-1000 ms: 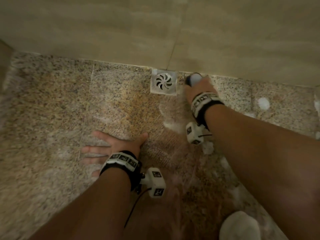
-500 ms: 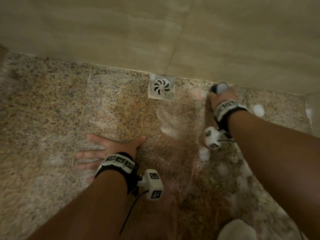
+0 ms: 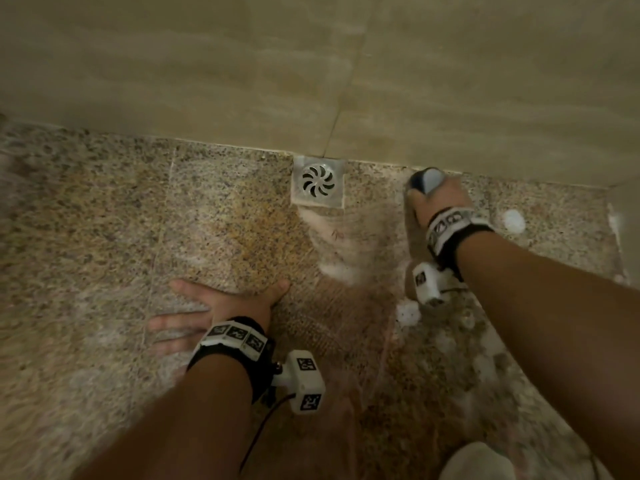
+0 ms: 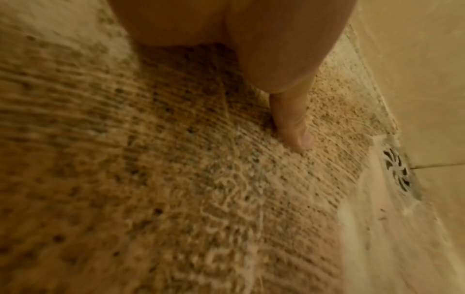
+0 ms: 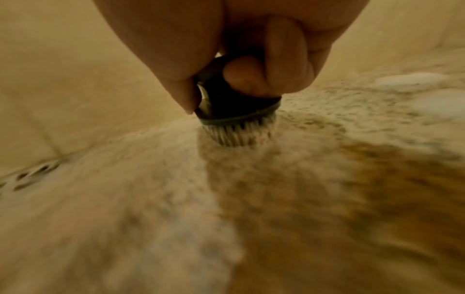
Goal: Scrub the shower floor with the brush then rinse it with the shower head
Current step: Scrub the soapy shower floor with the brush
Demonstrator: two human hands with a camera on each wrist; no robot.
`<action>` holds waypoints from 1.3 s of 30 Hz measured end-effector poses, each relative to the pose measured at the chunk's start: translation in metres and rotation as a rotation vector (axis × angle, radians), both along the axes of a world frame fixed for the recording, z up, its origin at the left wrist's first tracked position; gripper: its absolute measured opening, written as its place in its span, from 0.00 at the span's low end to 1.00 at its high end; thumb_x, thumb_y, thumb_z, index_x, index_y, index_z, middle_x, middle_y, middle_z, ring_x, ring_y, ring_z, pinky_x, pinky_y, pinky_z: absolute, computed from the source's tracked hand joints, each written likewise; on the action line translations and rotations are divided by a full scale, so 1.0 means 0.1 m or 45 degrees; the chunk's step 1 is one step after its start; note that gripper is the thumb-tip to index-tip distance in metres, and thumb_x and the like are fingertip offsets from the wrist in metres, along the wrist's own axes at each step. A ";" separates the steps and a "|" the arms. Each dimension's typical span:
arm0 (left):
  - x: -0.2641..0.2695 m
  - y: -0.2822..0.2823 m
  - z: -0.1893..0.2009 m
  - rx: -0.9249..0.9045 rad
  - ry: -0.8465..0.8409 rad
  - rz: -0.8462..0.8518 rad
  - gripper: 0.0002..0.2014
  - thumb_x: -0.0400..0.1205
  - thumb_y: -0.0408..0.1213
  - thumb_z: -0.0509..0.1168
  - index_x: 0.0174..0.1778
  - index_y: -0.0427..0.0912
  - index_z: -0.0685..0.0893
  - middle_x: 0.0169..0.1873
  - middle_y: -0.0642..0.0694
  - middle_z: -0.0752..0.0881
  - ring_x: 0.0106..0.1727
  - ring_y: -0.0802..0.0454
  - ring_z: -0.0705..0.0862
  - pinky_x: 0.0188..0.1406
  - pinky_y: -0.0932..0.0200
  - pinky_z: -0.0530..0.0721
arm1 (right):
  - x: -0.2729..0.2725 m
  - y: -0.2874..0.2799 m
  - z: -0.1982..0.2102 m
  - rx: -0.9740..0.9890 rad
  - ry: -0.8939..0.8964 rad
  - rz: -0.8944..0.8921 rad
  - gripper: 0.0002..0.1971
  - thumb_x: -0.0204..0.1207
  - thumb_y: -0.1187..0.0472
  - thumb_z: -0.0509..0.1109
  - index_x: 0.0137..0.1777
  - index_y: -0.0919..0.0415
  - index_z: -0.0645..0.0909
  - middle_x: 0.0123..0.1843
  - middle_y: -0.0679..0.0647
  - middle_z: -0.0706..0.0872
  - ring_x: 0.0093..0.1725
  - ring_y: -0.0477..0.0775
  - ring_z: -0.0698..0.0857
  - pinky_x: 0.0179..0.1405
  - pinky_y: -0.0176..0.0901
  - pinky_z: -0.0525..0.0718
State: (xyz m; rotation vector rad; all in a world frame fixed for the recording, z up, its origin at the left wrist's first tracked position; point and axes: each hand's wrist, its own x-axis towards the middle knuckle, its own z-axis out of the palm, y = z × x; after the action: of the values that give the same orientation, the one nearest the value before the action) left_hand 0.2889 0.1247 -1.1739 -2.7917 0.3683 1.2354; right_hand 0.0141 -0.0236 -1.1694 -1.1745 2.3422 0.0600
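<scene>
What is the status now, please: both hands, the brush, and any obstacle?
Left hand flat on shower floor, bracing. Right hand grips brush, bristles on floor beside wall, right of drain. Foam patches remain; nothing blocking.

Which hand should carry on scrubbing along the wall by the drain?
The right hand: it already grips the brush, bristles down on the shower floor beside the drain. The left hand lies flat on the floor, holding nothing.
</scene>
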 end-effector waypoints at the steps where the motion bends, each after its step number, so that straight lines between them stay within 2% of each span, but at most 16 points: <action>1: 0.00 -0.01 0.00 0.005 0.001 0.000 0.86 0.44 0.81 0.75 0.82 0.56 0.21 0.82 0.31 0.24 0.83 0.23 0.29 0.75 0.16 0.40 | -0.01 -0.10 -0.04 -0.017 -0.032 -0.051 0.42 0.78 0.41 0.68 0.84 0.64 0.61 0.72 0.66 0.81 0.61 0.70 0.84 0.53 0.58 0.84; 3: 0.01 -0.01 -0.01 0.007 -0.003 0.006 0.86 0.42 0.81 0.75 0.82 0.57 0.20 0.81 0.31 0.23 0.83 0.24 0.28 0.75 0.15 0.40 | 0.19 -0.22 -0.13 -0.107 -0.055 -0.006 0.36 0.72 0.41 0.66 0.75 0.62 0.70 0.68 0.62 0.83 0.55 0.66 0.84 0.51 0.56 0.82; 6: -0.01 -0.03 -0.01 0.008 -0.013 0.013 0.87 0.40 0.81 0.75 0.82 0.57 0.21 0.82 0.31 0.23 0.83 0.23 0.29 0.74 0.14 0.40 | 0.80 -0.09 -0.12 -0.154 -0.103 0.373 0.16 0.81 0.50 0.68 0.65 0.56 0.76 0.55 0.51 0.85 0.54 0.60 0.87 0.42 0.43 0.81; 9: -0.03 -0.04 0.04 0.035 -0.036 0.000 0.87 0.41 0.81 0.74 0.83 0.56 0.22 0.83 0.31 0.26 0.84 0.23 0.32 0.75 0.16 0.41 | 1.15 0.16 -0.08 0.023 -0.194 0.547 0.29 0.83 0.46 0.69 0.77 0.58 0.66 0.61 0.56 0.87 0.52 0.63 0.87 0.48 0.49 0.85; 11: -0.04 -0.03 0.05 0.051 -0.041 -0.022 0.86 0.43 0.81 0.74 0.84 0.55 0.23 0.83 0.30 0.27 0.84 0.22 0.33 0.77 0.17 0.42 | 0.96 0.30 -0.08 0.098 -0.171 0.591 0.35 0.83 0.42 0.69 0.82 0.60 0.61 0.66 0.60 0.85 0.50 0.62 0.84 0.50 0.51 0.85; 14: -0.03 -0.03 0.05 0.056 -0.038 -0.040 0.85 0.43 0.82 0.74 0.83 0.55 0.23 0.83 0.30 0.27 0.84 0.22 0.33 0.76 0.17 0.42 | 0.33 0.50 -0.05 0.082 -0.140 0.431 0.41 0.84 0.41 0.68 0.87 0.63 0.56 0.75 0.65 0.80 0.66 0.68 0.83 0.61 0.53 0.81; 18: -0.02 -0.03 0.03 0.057 -0.037 -0.041 0.86 0.42 0.82 0.73 0.83 0.56 0.23 0.83 0.30 0.26 0.83 0.22 0.32 0.76 0.16 0.42 | -0.49 0.38 0.06 -0.001 0.012 -0.099 0.42 0.83 0.43 0.69 0.86 0.68 0.56 0.75 0.69 0.79 0.69 0.72 0.82 0.63 0.60 0.81; 20: -0.02 -0.03 0.01 0.045 -0.042 -0.036 0.86 0.41 0.83 0.73 0.83 0.56 0.22 0.83 0.31 0.25 0.83 0.22 0.31 0.75 0.15 0.41 | -0.53 0.18 0.08 -0.010 0.003 -0.211 0.38 0.85 0.46 0.67 0.86 0.66 0.58 0.77 0.66 0.77 0.71 0.70 0.80 0.66 0.60 0.79; 22: -0.01 -0.03 0.01 0.030 -0.044 -0.026 0.87 0.39 0.83 0.72 0.83 0.57 0.22 0.82 0.31 0.25 0.83 0.22 0.31 0.74 0.14 0.41 | -0.21 0.00 0.04 -0.143 -0.067 -0.016 0.22 0.84 0.53 0.65 0.75 0.59 0.74 0.66 0.60 0.84 0.58 0.65 0.83 0.55 0.53 0.80; 24: -0.02 -0.04 0.01 0.041 -0.030 -0.028 0.87 0.41 0.81 0.74 0.82 0.56 0.21 0.82 0.31 0.25 0.83 0.22 0.31 0.75 0.15 0.41 | 0.35 -0.06 -0.03 -0.191 -0.110 0.268 0.11 0.82 0.57 0.65 0.62 0.55 0.80 0.54 0.56 0.86 0.48 0.61 0.85 0.46 0.46 0.78; 26: -0.02 -0.04 0.01 0.057 -0.033 -0.030 0.87 0.42 0.81 0.75 0.82 0.56 0.21 0.82 0.30 0.25 0.83 0.22 0.31 0.75 0.15 0.42 | 0.96 0.07 -0.08 -0.077 -0.207 0.464 0.13 0.85 0.55 0.67 0.65 0.58 0.79 0.53 0.55 0.85 0.48 0.59 0.86 0.42 0.44 0.76; 28: -0.02 -0.04 0.01 0.068 -0.051 -0.039 0.87 0.42 0.81 0.75 0.82 0.56 0.21 0.82 0.30 0.25 0.83 0.22 0.32 0.75 0.15 0.42 | 1.26 0.36 -0.01 0.041 -0.266 0.526 0.26 0.83 0.47 0.69 0.75 0.58 0.70 0.56 0.56 0.85 0.50 0.60 0.86 0.41 0.46 0.78; 31: -0.02 -0.04 -0.02 0.056 -0.050 -0.038 0.86 0.42 0.81 0.75 0.83 0.56 0.22 0.82 0.30 0.25 0.83 0.21 0.32 0.75 0.15 0.41 | 0.86 0.67 -0.05 0.112 -0.246 0.553 0.36 0.83 0.43 0.69 0.83 0.61 0.61 0.72 0.62 0.82 0.65 0.67 0.84 0.59 0.52 0.81; 33: -0.01 -0.04 -0.03 0.048 -0.056 -0.028 0.88 0.39 0.82 0.73 0.82 0.57 0.21 0.82 0.30 0.25 0.83 0.22 0.31 0.75 0.15 0.40 | 0.36 0.69 0.00 0.098 -0.222 0.308 0.43 0.83 0.41 0.69 0.87 0.63 0.54 0.76 0.66 0.79 0.70 0.68 0.81 0.61 0.51 0.79; 37: -0.02 -0.03 -0.06 0.035 -0.059 -0.023 0.88 0.39 0.83 0.73 0.82 0.56 0.21 0.82 0.30 0.25 0.83 0.22 0.30 0.75 0.15 0.39 | -0.42 0.35 0.07 0.005 -0.010 -0.089 0.40 0.83 0.44 0.68 0.85 0.66 0.58 0.65 0.65 0.83 0.54 0.64 0.83 0.50 0.53 0.81; 39: -0.01 -0.03 -0.06 0.041 -0.073 -0.032 0.87 0.39 0.83 0.72 0.82 0.56 0.21 0.82 0.30 0.26 0.83 0.22 0.31 0.75 0.15 0.40 | -0.29 0.17 0.08 -0.094 -0.045 -0.032 0.27 0.85 0.51 0.66 0.79 0.64 0.70 0.60 0.62 0.83 0.55 0.63 0.84 0.54 0.55 0.83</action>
State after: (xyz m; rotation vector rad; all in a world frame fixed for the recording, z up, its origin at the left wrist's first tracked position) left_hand 0.2879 0.1216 -1.1796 -2.7793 0.3748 1.1436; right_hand -0.0148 -0.0065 -1.1615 -1.1715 2.3450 -0.0561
